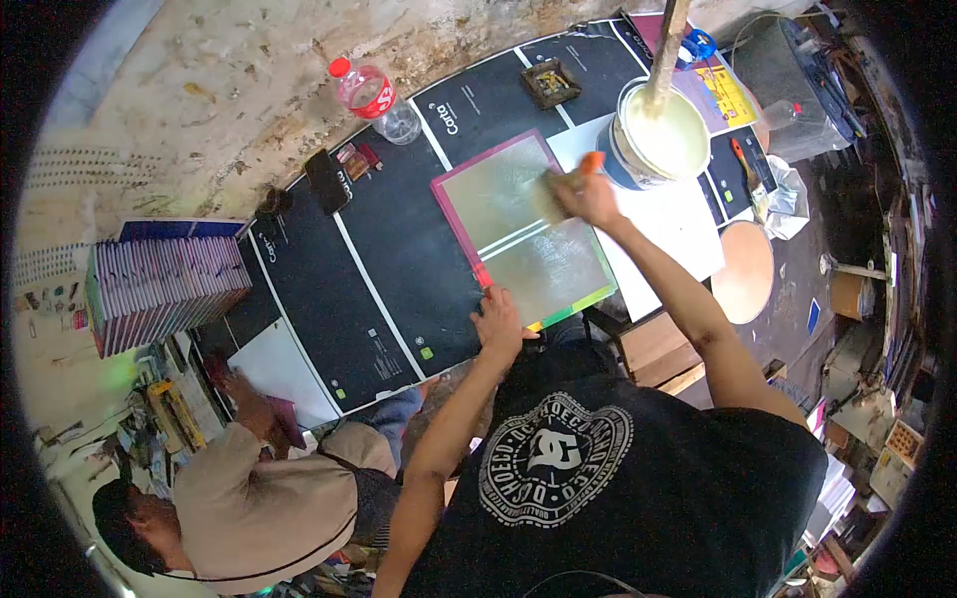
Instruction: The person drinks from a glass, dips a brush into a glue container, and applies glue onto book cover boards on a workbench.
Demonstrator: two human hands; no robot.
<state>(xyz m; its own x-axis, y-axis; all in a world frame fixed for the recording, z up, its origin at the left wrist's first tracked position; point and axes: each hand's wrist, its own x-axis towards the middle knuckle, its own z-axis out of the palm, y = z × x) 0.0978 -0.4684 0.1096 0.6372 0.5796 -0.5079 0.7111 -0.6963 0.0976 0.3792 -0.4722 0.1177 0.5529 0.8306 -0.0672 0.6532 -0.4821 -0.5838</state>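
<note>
A book cover (503, 199) with a pink and green edge lies open on the black table, its grey inner boards wet and shiny. My right hand (590, 197) is closed around a brush (563, 195) with an orange handle, its bristles over the cover's upper right part; motion blurs it. At the cover's lower left edge rests my left hand (501, 321), fingers spread on the border. White sheets (658, 239) lie to the right, partly under a bucket (663, 140) of pale paste with a wooden stick (666, 60) standing in it.
A plastic bottle (379, 100), a phone (328, 182) and an ashtray (549, 84) are on the table's far side. Book stacks (169, 289) stand left. Another person (259, 498) works at lower left. A second brush (745, 164) lies right of the bucket.
</note>
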